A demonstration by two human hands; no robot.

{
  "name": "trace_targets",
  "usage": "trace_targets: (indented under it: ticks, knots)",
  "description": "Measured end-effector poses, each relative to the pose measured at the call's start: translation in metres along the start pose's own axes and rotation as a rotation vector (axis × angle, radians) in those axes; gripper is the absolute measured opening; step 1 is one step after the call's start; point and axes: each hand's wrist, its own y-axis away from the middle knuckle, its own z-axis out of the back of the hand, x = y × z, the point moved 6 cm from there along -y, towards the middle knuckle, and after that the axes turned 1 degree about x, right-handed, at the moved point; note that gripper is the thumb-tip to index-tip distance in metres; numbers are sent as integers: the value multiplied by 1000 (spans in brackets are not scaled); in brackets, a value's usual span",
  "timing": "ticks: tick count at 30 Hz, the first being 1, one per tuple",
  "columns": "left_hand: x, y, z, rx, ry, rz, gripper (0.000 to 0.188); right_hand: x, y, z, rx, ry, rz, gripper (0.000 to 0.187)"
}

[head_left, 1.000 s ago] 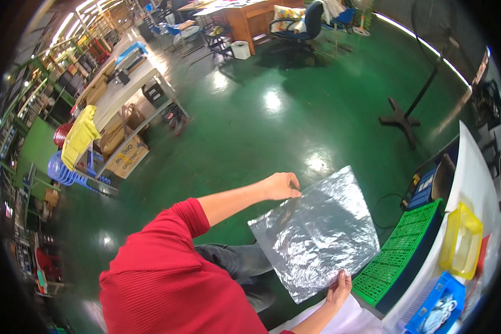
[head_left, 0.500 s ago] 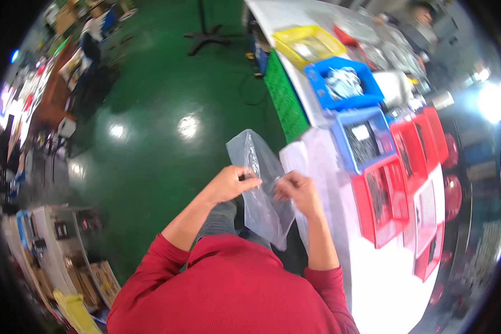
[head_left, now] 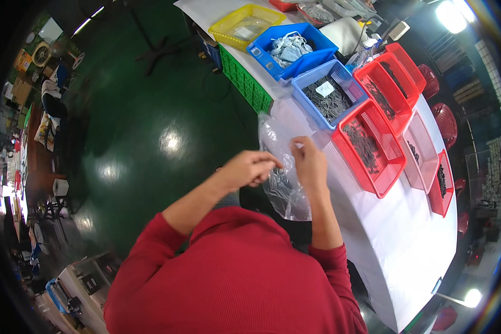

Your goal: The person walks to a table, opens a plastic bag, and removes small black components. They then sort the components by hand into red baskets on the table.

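Observation:
A clear plastic bag (head_left: 284, 192) hangs in front of me, beside the near edge of the white-covered table (head_left: 392, 245). My left hand (head_left: 250, 168) is closed, its fingertips pinched on the bag's film around the middle. Thumb and forefinger of my right hand (head_left: 312, 164) are pressed together at the bag's right edge, higher up. The bag looks flat and creased. Nearest my right hand on the table stands a red basket (head_left: 381, 181) with dark small parts in it.
A light-blue basket (head_left: 312, 114) of black pieces, a blue bin (head_left: 267, 62) and a yellow basket (head_left: 222, 38) line the table's far side. More red baskets (head_left: 403, 119) and a pink basket (head_left: 423, 167) stand to the right. Green floor (head_left: 133, 167) lies left.
My view has turned to the right, so the table and baskets sit further left and show more. Both hands have moved up a little with the bag, my right hand more upright.

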Motion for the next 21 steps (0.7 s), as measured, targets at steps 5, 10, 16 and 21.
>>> trace_targets:
  ticks: [5, 10, 16, 21]
  knots:
    - [76, -105, 85, -138, 528, -78, 20, 56, -31, -54, 60, 219, 132, 14]
    - [19, -110, 158, -81, 739, -125, 31, 111, -79, -145, 165, 255, 209, 11]
    - [2, -96, 371, -450, 214, -544, 31, 218, -191, -191, 110, 4, 314, 11]
    - [-126, -18, 384, -544, -907, -387, 27, 228, -284, -236, 80, -214, 293, 12]
